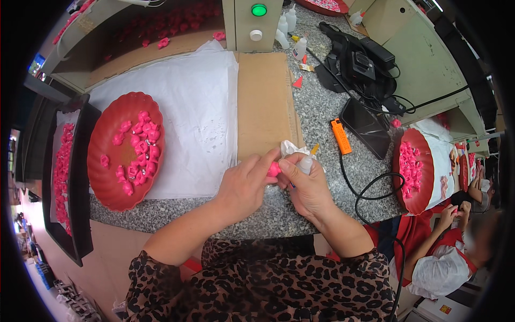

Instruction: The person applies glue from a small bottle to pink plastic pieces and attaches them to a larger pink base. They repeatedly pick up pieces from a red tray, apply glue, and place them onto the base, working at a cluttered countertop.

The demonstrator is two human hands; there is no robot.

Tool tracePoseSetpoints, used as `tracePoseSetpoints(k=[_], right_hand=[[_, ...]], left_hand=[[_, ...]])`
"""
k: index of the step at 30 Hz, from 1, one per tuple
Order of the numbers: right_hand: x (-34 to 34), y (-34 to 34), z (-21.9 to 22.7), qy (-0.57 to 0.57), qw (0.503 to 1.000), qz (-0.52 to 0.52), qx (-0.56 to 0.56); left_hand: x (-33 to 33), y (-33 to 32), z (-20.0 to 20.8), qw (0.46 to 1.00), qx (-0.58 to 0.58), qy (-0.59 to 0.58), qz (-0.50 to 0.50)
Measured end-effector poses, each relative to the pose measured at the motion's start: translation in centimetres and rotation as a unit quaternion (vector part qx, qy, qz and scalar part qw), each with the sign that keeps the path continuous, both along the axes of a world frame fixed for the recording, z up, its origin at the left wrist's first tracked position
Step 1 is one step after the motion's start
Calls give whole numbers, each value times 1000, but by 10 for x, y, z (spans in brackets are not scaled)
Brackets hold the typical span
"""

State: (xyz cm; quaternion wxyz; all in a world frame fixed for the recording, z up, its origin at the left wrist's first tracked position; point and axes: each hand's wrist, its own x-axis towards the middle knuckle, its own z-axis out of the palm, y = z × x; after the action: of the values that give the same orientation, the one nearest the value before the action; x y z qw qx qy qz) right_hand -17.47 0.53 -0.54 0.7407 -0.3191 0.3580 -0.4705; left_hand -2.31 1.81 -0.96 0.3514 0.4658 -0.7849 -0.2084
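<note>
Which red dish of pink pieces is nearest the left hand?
The fluted red dish between the black tray and the left hand. The red dish at right and red dish at the top edge lie farther from it.

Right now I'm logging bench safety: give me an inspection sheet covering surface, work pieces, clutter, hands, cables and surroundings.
Surface: speckled grey bench, partly covered by white paper and cardboard.
Job's things: held pink piece; yellow-tipped bottle; other pink pieces in a red dish.
Clutter: orange object and black flat device, right; small bottles at the back.
Grips: left hand and right hand pinch the pink piece; the right also holds the bottle.
Cables: black cable looped on the bench, hanging past its front edge.
Surroundings: co-worker at right; black tray at left.
</note>
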Motion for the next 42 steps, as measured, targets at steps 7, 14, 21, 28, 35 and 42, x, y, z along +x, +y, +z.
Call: tracePoseSetpoints(k=[7, 14, 21, 28, 35, 42], right_hand=[[0, 0, -1, 13, 1000, -8, 2], [0, 0, 1, 23, 1000, -8, 7], [0, 0, 0, 17, 1000, -7, 20], [-1, -1, 2, -4, 999, -6, 40], [-1, -1, 2, 3, 999, -1, 34], [-1, 0, 0, 14, 1000, -9, 19]], left_hand=[[-1, 0, -2, 1000, -1, -3, 8], [-1, 0, -3, 1000, 14, 10, 9], [0, -1, -1, 1000, 11, 14, 9], [1, -1, 1, 999, 24, 24, -4], [1, -2, 1, 1000, 4, 3, 0], [1, -1, 2, 1000, -2, -15, 2]])
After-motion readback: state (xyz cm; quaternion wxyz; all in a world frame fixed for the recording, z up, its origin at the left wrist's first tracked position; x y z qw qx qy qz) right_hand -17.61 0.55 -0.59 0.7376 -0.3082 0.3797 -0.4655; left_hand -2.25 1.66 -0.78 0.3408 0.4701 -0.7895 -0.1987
